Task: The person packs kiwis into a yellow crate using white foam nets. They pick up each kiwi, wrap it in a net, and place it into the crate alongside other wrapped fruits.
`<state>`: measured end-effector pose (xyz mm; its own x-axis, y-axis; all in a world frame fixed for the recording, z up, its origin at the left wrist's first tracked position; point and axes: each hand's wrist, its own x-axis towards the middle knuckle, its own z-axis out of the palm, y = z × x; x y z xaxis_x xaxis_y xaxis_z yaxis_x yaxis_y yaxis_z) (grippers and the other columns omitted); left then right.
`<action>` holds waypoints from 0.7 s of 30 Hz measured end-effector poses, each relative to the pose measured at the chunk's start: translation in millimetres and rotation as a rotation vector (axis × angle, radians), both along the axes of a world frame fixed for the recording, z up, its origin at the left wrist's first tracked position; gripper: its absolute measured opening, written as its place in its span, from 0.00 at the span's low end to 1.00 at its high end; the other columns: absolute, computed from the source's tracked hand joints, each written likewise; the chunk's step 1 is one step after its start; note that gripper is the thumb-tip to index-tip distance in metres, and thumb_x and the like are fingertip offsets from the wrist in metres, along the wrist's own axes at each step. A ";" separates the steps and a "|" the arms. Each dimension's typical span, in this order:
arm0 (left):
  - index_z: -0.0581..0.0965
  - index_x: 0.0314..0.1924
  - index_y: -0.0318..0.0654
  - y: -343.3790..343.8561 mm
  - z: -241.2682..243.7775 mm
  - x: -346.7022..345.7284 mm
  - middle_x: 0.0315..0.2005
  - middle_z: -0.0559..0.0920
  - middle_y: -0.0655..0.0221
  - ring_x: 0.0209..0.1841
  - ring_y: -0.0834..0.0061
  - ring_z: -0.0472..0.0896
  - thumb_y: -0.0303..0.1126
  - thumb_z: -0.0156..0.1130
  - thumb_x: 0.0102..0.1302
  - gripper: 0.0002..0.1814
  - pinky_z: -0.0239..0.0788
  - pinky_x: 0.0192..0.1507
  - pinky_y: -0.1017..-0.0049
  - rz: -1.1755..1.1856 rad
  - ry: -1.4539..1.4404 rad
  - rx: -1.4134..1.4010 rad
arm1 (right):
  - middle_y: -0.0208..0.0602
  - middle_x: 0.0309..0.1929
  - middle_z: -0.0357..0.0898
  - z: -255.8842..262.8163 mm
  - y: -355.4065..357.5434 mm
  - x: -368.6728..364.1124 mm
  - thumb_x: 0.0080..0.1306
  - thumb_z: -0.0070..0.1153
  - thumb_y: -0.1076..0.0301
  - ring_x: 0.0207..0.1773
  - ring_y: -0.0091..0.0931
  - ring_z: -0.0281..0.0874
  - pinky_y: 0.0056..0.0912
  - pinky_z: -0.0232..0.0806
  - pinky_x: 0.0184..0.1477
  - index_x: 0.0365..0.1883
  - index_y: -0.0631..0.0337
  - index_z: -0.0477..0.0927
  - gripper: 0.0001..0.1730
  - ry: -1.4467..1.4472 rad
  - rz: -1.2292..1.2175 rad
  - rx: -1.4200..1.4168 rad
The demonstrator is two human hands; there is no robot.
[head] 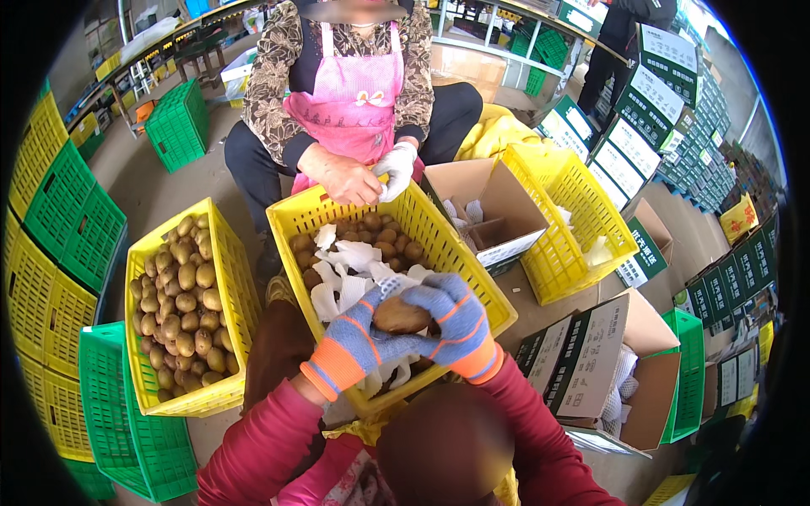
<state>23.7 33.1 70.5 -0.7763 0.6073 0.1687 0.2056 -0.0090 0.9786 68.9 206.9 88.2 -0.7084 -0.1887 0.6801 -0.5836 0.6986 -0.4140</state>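
Between my two gloved hands is a brown kiwifruit (400,315), held over the near part of a yellow plastic crate (500,310). My left hand (354,345), in a blue-grey glove with orange bands, is closed around the fruit's left side, beside a bit of white foam net (393,284). My right hand (457,322), gloved the same way, grips the fruit from the right. Under them the crate holds loose kiwifruit (386,237) and crumpled white foam sleeves (354,255). The fingertips on the fruit's underside are partly hidden.
Opposite me sits a person in a pink apron (354,95), hands over the crate's far rim. A yellow crate of kiwifruit (183,297) stands left. Cardboard boxes (487,196) (588,367) with netted fruit and a yellow crate (569,221) stand right. Green crates (136,417) are at lower left.
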 end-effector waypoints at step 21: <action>0.74 0.46 0.44 -11.2 31.4 -0.2 0.42 0.75 0.64 0.48 0.66 0.73 0.19 0.69 0.39 0.29 0.67 0.51 0.66 0.360 0.348 -0.034 | 0.30 0.29 0.71 -24.2 -19.6 4.3 0.58 0.57 0.75 0.32 0.19 0.67 0.25 0.62 0.34 0.24 0.62 0.68 0.09 -0.301 0.207 -0.810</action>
<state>23.6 21.9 101.9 -0.8391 0.3205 0.4395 0.5038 0.1532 0.8502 73.2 187.3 64.0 -0.8837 0.1261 0.4507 -0.4524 0.0170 -0.8917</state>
